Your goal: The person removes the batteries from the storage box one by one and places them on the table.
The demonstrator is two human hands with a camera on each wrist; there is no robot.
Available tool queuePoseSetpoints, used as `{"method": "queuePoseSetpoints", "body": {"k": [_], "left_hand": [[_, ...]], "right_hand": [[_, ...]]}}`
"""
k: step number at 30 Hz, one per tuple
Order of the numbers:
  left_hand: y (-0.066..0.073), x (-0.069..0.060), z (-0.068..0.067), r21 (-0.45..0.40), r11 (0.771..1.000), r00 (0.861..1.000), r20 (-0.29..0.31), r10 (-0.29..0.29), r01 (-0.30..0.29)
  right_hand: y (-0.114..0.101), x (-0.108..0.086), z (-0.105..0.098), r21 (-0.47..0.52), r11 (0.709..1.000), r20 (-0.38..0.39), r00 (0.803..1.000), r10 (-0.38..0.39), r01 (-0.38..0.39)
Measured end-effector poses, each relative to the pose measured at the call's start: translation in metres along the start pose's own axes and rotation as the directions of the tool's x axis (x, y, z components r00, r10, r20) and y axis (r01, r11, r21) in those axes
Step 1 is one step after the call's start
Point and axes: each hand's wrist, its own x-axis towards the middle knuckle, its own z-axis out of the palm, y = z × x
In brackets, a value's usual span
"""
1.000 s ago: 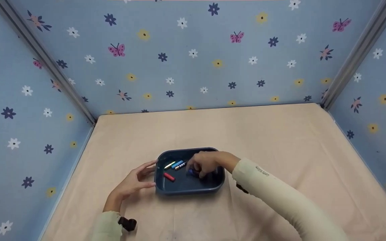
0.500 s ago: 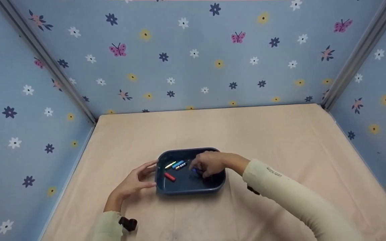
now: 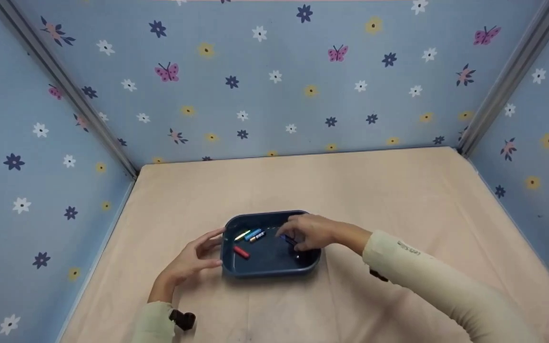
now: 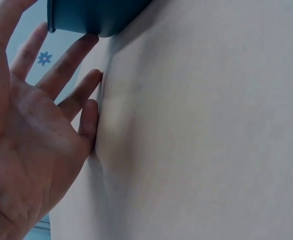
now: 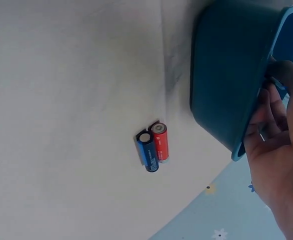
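Note:
In the head view, a dark blue plastic bin stands on the cloth. Inside it lie a red battery, a light blue battery, a yellowish one and a dark-and-white one. My right hand reaches into the bin's right side and pinches a dark blue battery, partly hidden by the fingers. My left hand has its fingers spread against the bin's left wall. In the left wrist view, fingertips of the left hand touch the bin.
In the right wrist view, a blue battery and a red battery lie side by side on the cloth outside the bin; the head view does not show them. Flower-patterned panels rise behind and on both sides.
My right hand has drawn rightward inside the bin with the dark blue battery between its fingers. The left hand, the bin and the batteries at its left have stayed in place.

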Motion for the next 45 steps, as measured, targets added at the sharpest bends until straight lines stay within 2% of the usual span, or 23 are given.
{"method": "queuePoseSetpoints", "body": {"k": [7,12,21,28,34,40,43,45], "left_hand": [[-0.002,0.000,-0.001,0.032,0.999,1.000,0.002,0.030,-0.030],[0.001,0.003,-0.003,0.003,1.000,1.000,0.001,-0.004,0.004],[0.002,0.004,-0.004,0.006,0.999,0.999,0.023,0.047,-0.047],[0.001,0.003,-0.004,0.009,0.999,0.999,0.018,0.034,-0.035],[0.001,0.002,-0.003,0.006,1.000,1.000,-0.011,0.001,-0.001],[0.000,0.003,-0.001,0.005,1.000,1.000,-0.007,-0.006,0.006],[-0.002,0.002,0.000,0.011,1.000,1.000,-0.008,-0.006,0.006],[-0.002,0.002,0.000,0.017,1.000,1.000,-0.006,0.000,0.000]], "right_hand": [[-0.001,-0.008,-0.006,0.059,0.998,-0.063,0.998,-0.002,0.005],[0.002,-0.015,-0.010,0.078,0.997,-0.105,0.994,0.034,-0.026],[0.014,-0.032,-0.019,0.017,1.000,-0.243,0.970,0.003,0.001],[0.028,-0.050,-0.021,0.063,0.995,-0.285,0.954,0.093,-0.078],[0.043,-0.065,-0.020,0.049,0.994,-0.325,0.939,0.109,-0.098],[0.058,-0.081,-0.011,-0.005,0.981,-0.384,0.906,0.179,-0.196],[0.063,-0.086,-0.005,0.024,0.968,-0.411,0.880,0.237,-0.250],[0.066,-0.088,-0.002,0.083,0.958,-0.425,0.860,0.282,-0.274]]}}
